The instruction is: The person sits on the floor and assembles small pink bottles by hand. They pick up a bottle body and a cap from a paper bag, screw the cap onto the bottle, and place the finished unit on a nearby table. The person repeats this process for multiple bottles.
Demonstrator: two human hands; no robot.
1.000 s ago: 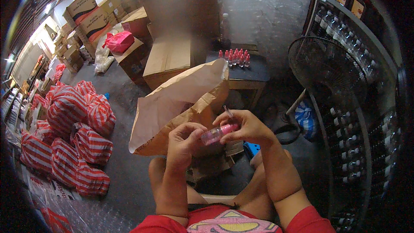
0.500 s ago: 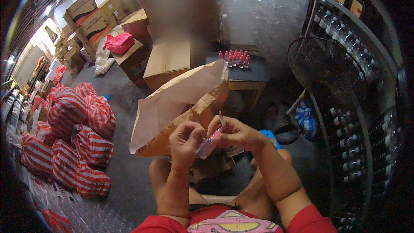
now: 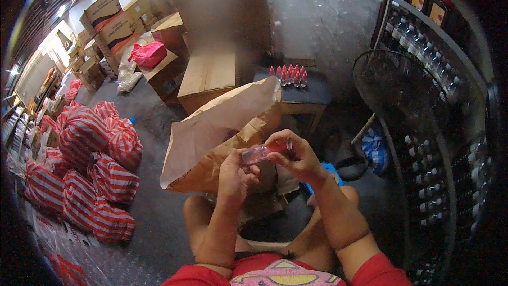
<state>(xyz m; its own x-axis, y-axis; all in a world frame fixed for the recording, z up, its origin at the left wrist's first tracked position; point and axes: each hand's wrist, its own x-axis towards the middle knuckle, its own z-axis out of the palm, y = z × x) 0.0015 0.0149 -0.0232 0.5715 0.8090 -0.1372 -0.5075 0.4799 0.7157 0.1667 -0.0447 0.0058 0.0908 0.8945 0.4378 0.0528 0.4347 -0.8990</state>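
Note:
A small clear bottle [image 3: 255, 154] lies sideways between my two hands in front of my chest. My left hand [image 3: 234, 176] pinches its clear end. The fingers of my right hand [image 3: 296, 165] are closed round the reddish end [image 3: 284, 147]; whether that is a cap or a wrapper is unclear. Just beyond my hands a large brown paper sack [image 3: 228, 148] gapes wide, its pale inside showing. Several small clear bottles with red pointed caps [image 3: 288, 76] stand grouped on a dark-topped stool [image 3: 307, 93] past the sack.
Red-and-white striped bags [image 3: 82, 132] are heaped on the floor at left. Cardboard boxes [image 3: 207, 77] stand behind the sack, one bearing a pink bag [image 3: 148, 54]. A fan [image 3: 399, 85] is at right, before shelves of bottles [image 3: 423, 37]. A blue-striped bag [image 3: 373, 151] lies near its base.
My hands have risen slightly, and the bottle has turned from slanting to nearly level. My right hand has moved right, its fingers now round the reddish end.

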